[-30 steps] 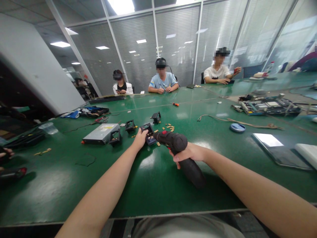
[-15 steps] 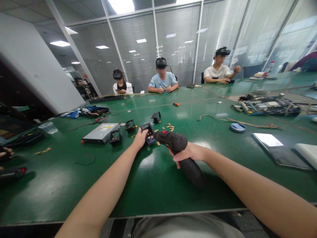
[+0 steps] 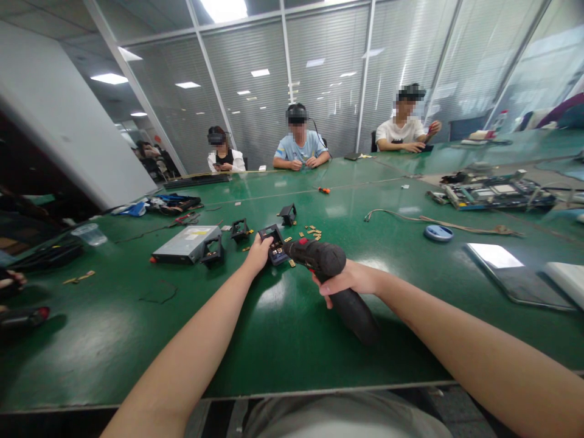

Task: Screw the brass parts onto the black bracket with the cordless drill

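Note:
My left hand [image 3: 259, 252] grips the near left side of a black rectangular plastic housing [image 3: 277, 254], with small metallic parts inside it. My right hand [image 3: 344, 283] is wrapped around the handle of a black cordless drill [image 3: 322, 257] with red accents. The drill's front end points left, at the housing; whether its tip touches anything inside is too small to tell. Small brass-coloured pieces [image 3: 312, 231] lie scattered just beyond the housing. Similar black plastic frames stand nearby: one frame [image 3: 287, 214] behind, another frame [image 3: 239, 230] to the left, and a third frame [image 3: 212, 250] nearer.
A silver disc drive [image 3: 186, 244] lies left on the green table [image 3: 274, 340]. To the right are a blue round lid [image 3: 438, 233], a cable [image 3: 438, 222], a tablet-like slab [image 3: 515, 277] and a circuit board [image 3: 497, 193]. Several people sit around; another drill [image 3: 22, 317] is at far left.
Both hands, the housing and the drill stay almost where they were. The view has shifted very slightly.

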Demonstrator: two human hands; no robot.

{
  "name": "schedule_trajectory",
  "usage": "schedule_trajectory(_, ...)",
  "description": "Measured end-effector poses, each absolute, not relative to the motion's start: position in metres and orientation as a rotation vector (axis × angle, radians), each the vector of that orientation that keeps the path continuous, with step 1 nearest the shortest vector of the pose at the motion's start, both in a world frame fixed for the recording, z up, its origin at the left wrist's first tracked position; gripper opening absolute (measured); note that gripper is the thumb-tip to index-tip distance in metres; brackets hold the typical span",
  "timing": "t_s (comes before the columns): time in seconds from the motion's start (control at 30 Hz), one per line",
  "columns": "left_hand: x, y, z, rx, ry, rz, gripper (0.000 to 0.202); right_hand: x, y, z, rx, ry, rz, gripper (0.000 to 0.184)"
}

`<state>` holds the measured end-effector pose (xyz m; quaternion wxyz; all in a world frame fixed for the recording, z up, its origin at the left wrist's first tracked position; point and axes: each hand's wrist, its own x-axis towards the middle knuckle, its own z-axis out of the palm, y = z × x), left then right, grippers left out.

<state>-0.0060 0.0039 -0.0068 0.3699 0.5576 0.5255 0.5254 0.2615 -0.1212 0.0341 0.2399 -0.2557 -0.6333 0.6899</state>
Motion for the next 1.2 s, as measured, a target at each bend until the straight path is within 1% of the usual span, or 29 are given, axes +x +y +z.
schedule_trajectory(0.7, -0.015, 0.019, -0.022, 1.521, 1.337, 1.33, 0.034, 0.26, -0.124, 0.038, -0.74, -1.691, 1.909, 0.042)
schedule_trajectory(1.2, -0.013, 0.015, -0.019, 1.466, 1.317, 1.342, 0.033, 0.26, -0.124, 0.039, -0.727, -1.709, 1.902, 0.04)
